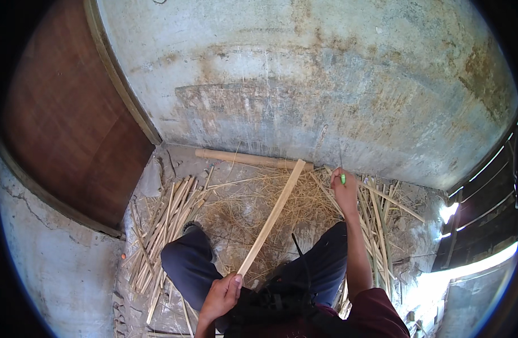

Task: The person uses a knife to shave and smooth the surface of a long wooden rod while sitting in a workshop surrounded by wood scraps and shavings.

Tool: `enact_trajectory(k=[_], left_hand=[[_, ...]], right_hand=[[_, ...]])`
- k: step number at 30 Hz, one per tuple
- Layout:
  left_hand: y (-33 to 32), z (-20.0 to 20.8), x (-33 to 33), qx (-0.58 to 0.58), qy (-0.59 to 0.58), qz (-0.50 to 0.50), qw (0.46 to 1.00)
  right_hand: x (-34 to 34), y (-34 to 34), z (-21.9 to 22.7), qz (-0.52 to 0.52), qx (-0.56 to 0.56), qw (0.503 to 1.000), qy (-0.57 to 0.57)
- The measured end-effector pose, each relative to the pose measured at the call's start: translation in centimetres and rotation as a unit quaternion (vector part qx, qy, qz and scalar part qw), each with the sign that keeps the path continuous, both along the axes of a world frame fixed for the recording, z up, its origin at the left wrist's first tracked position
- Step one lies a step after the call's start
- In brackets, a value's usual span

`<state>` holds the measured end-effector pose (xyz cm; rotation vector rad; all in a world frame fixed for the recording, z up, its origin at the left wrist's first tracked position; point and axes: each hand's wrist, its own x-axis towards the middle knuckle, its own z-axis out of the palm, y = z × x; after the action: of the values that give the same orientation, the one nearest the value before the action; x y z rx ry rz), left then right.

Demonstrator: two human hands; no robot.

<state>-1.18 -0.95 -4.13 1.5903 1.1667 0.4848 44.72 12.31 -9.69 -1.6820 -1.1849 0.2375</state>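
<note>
My left hand (220,296) is closed round the lower end of a long, flat bamboo strip (273,217), near my left knee. The strip slants up and away to the right, its far end in front of the wall. Off to the right of that end, my right hand (344,190) is raised and closed on a knife (343,178) with a green handle. Its thin blade points upward and is hard to make out against the wall. Knife and strip are apart.
A bamboo pole (242,158) lies along the foot of the stained wall (259,73). Piles of split bamboo sticks (157,236) lie left and right of my legs, with thin shavings (230,217) between. A brown door (73,118) stands at the left.
</note>
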Motion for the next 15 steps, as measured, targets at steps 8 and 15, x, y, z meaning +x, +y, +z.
enact_trajectory(k=[8, 15], left_hand=[[0.8, -1.8, -0.2, -0.121, -0.113, 0.011, 0.986], [1.5, -1.2, 0.0, -0.228, -0.175, 0.021, 0.957]], right_hand=[[-6.8, -3.2, 5.7, 0.124, 0.044, 0.938, 0.32], [-7.6, -4.4, 6.0, 0.161, 0.177, 0.967, 0.083]])
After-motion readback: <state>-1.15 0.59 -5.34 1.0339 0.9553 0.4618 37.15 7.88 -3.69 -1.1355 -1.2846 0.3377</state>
